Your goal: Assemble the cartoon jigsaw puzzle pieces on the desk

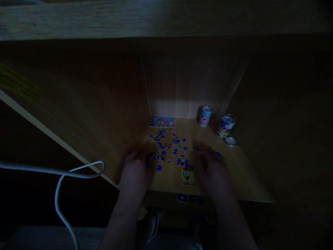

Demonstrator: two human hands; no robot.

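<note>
Left hand (pixel 136 166), right hand (pixel 212 170) flank puzzle pieces (pixel 168 146); tins (pixel 205 116) beyond.

Matt wooden desk (pixel 241 180), glossy printed cans (pixel 205 116)

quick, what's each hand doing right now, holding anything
left hand: palm down on the desk, by the puzzle pieces; grip cannot be told
right hand: palm down beside the assembled patch; grip cannot be told
</note>
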